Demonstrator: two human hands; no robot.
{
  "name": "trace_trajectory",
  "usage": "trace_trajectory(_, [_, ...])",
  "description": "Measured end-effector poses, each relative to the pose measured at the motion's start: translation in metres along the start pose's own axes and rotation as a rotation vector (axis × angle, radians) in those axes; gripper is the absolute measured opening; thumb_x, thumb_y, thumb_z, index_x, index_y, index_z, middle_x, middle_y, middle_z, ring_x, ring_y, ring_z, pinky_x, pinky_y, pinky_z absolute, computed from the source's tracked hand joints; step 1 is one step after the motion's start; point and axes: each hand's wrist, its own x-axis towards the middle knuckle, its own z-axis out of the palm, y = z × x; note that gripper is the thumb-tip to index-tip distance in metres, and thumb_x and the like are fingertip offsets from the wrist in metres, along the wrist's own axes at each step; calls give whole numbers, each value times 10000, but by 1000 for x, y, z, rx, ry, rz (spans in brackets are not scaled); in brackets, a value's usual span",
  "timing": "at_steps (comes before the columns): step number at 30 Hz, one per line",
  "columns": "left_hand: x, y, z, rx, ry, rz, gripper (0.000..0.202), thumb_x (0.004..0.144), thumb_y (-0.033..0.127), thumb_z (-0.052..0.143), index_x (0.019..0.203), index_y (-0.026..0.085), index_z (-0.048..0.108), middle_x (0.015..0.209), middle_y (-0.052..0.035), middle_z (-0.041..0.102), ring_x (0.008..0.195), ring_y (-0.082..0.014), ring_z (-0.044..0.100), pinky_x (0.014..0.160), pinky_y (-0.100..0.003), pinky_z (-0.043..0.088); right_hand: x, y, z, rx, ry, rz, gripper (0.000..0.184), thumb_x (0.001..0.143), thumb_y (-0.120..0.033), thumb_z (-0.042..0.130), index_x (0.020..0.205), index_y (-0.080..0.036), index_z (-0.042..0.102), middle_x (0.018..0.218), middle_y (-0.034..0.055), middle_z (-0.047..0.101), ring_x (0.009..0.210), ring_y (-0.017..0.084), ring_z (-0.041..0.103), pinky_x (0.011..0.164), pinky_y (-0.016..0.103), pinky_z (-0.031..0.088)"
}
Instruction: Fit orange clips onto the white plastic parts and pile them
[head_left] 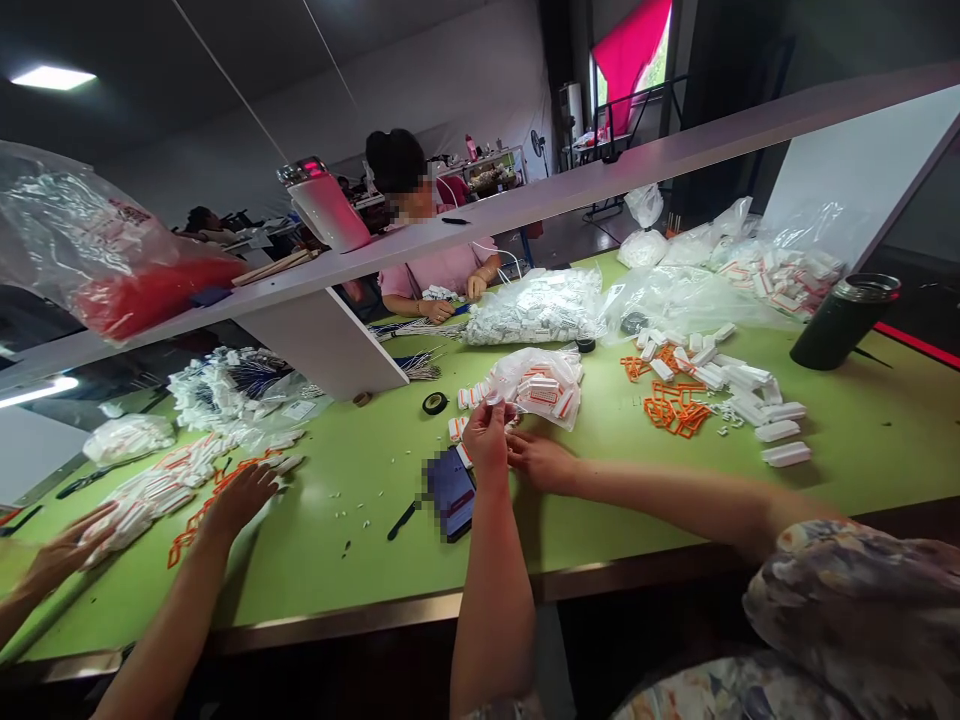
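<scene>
My left hand (pixel 489 436) is raised in a pinch around a small white plastic piece (pixel 494 398), too small to make out well. Just behind its wrist, my right hand (pixel 541 462) reaches left, low over the table, its fingers stretched and partly hidden. Beyond both hands lies a clear plastic bag (pixel 536 370) filled with white and orange parts. More white cases with orange trim (pixel 471 396) are stacked beside it. A phone (pixel 452 490) with a lit screen lies left of my forearm.
Orange frames (pixel 676 410) and white cases (pixel 750 385) lie piled to the right, near a dark bottle (pixel 844 320). Black tape (pixel 434 403) sits behind the phone. A co-worker's hands (pixel 244 495) handle parts at left. A shelf (pixel 420 240) crosses overhead; another person sits opposite.
</scene>
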Motion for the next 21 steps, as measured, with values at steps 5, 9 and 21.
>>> trace_trajectory(5, [-1, 2, 2, 8, -14, 27, 394, 687, 476, 752, 902, 147, 728, 643, 10, 661, 579, -105, 601, 673, -286, 540, -42, 9, -30, 17, -5, -49, 344, 928, -162, 511, 1258, -174, 609, 1316, 138, 589, 1202, 243, 560, 1024, 426, 463])
trace_trajectory(9, [-1, 2, 2, -12, -6, 25, 399, 670, 469, 769, 893, 141, 733, 629, 9, 664, 568, -104, 598, 659, -282, 539, -66, 19, -45, 80, 52, 6, 277, 957, -179, 469, 1172, -157, 644, 1283, 143, 608, 1180, 209, 581, 1013, 376, 466])
trace_trajectory(21, [1, 0, 2, 24, 24, 24, 426, 669, 485, 742, 923, 143, 720, 679, 0, 679, 597, -116, 623, 698, -319, 557, -71, -4, -61, -130, -62, -1, 399, 909, -219, 544, 1304, -212, 597, 1160, 153, 615, 1101, 277, 551, 927, 432, 477])
